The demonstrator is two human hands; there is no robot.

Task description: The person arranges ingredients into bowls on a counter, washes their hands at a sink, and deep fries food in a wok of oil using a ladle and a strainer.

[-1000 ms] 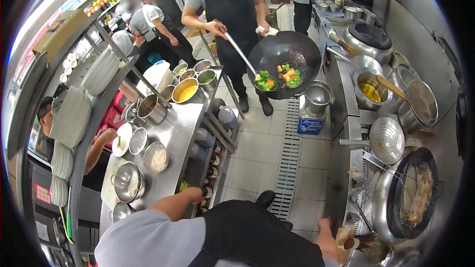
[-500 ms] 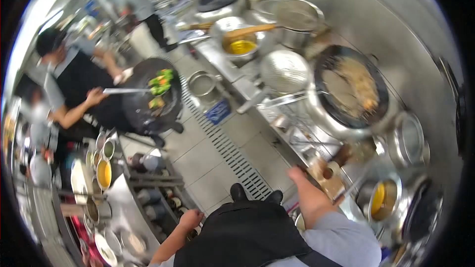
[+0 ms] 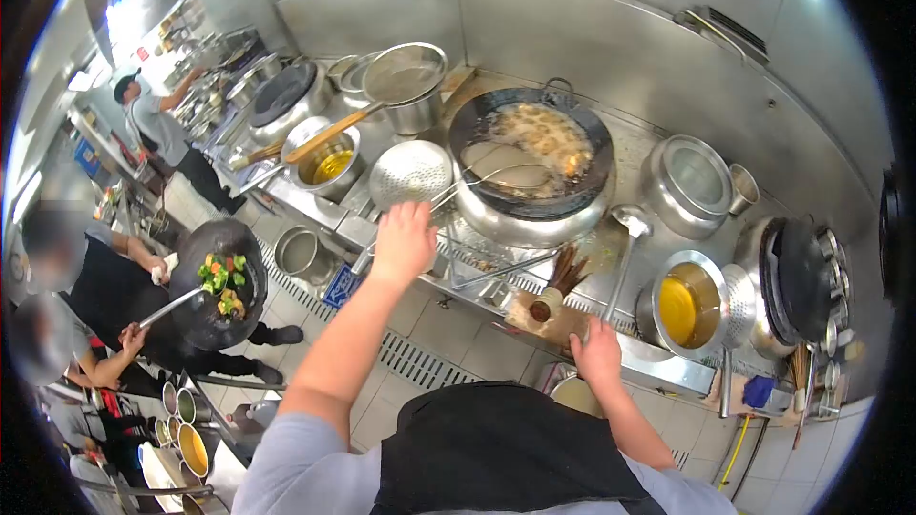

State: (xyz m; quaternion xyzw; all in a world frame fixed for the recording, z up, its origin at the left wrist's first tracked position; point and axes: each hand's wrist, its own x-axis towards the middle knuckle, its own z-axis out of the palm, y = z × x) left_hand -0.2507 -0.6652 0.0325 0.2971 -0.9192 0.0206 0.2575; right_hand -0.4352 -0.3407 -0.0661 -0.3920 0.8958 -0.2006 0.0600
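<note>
My left hand (image 3: 405, 240) reaches over the stove's front edge, fingers curled down on the handle of a wire skimmer (image 3: 456, 193), its ring in the black wok (image 3: 468, 117). Pieces of food (image 3: 539, 129) fry in foaming oil there. Beside those fingers rests a perforated ladle (image 3: 410, 172), its handle passing by the same hand. My right hand (image 3: 598, 351) is closed at the lower end of a long ladle's handle (image 3: 622, 272); the ladle's bowl lies on the stove top. Left of that handle is a bamboo brush (image 3: 563, 281).
A metal pot of yellow oil (image 3: 679, 305) stands at right, another pot of oil (image 3: 334, 167) at left. A mesh strainer (image 3: 405, 73) sits on a pot behind. At left, a co-worker holds a wok (image 3: 205, 315) of vegetables. A floor drain (image 3: 415, 362) runs below.
The view has turned right toward the stove. My left hand has gone from low beside my body up to the skimmer handle. My right hand has come to the ladle handle.
</note>
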